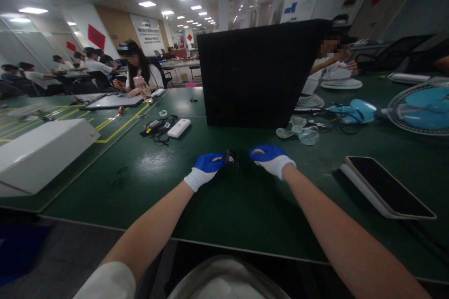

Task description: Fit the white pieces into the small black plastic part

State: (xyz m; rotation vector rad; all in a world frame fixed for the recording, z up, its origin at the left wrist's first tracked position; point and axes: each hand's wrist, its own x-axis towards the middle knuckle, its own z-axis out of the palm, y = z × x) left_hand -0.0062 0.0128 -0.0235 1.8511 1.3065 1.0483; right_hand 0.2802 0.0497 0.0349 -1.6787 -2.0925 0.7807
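Observation:
A blue and white glove covers my left hand (207,167), whose fingers are closed on a small black part (231,160) above the green table (224,215). Just to the right, my right hand (269,156) wears a matching glove, with its fingers curled together; whether anything small sits between them is too dark to tell. A gap separates the right hand from the black part. Beyond both hands stands a large black panel (256,79). Clear fan blades (299,131) lie behind the right hand, on the table.
A white box (45,154) lies left. Black cables (159,127) and a white device (179,128) lie behind my left hand. At right are a tablet-like device (389,187), a blue fan (424,107) and a blue housing (361,110). People sit beyond.

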